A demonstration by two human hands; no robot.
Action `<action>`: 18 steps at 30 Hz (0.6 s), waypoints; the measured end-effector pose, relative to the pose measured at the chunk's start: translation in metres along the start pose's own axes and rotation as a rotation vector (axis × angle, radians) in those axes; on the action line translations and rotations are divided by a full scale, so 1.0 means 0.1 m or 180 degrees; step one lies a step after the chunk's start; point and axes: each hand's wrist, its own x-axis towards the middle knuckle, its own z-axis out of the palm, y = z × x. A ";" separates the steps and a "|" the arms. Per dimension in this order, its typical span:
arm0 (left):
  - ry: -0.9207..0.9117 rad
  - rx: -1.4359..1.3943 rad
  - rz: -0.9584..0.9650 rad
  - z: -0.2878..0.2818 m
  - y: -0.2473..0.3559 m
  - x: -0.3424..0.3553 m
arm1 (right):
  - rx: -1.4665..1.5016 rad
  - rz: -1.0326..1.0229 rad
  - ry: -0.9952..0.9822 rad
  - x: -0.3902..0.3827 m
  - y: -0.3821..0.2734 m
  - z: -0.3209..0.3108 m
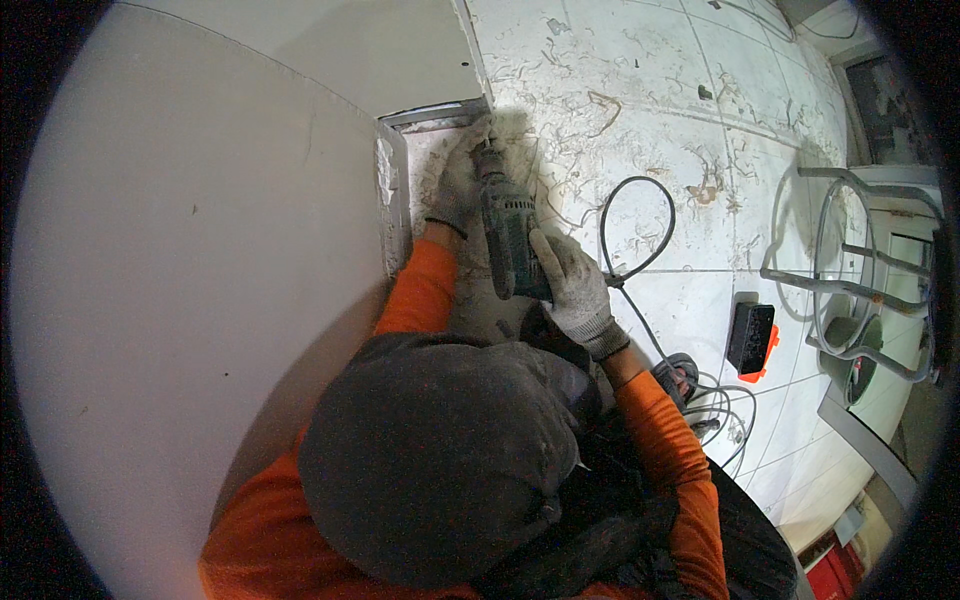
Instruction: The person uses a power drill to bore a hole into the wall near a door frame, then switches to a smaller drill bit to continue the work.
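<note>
A dark green power drill point(510, 235) points away from me, its chuck close to the corner of a light grey wall panel point(230, 180). My right hand point(578, 290), in a grey-white work glove, is wrapped around the drill's rear and grip. My left hand point(457, 190), gloved too, is up at the front beside the chuck, next to the panel's cut edge. Its fingers are partly hidden by the drill, and I cannot tell how they are bent. A metal profile point(435, 115) shows along the panel's opening. The drill's tip is hard to make out.
A black power cord point(672, 215) loops on the dusty white tiled floor point(660, 110) at my right, with more coils near a shoe point(680, 375). Farther right are a black and orange case point(750, 340) and a bent metal tube frame point(850, 285). Scraps litter the tiles.
</note>
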 end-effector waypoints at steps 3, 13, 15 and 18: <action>-0.0305 -0.0259 -0.0154 -0.15 -0.01 0.03 | -0.0099 0.0006 0.0035 0.01 0.01 0.06; 0.0104 -0.0186 0.0656 0.01 -0.10 0.04 | -0.0104 -0.0050 0.0038 0.00 -0.01 -0.02; 0.0022 -0.0229 0.0680 0.00 -0.12 0.06 | -0.0169 -0.0041 0.0002 -0.01 -0.02 -0.06; -0.0063 -0.0435 0.0602 -0.08 -0.12 0.13 | -0.0222 -0.0066 -0.0073 -0.02 0.01 -0.04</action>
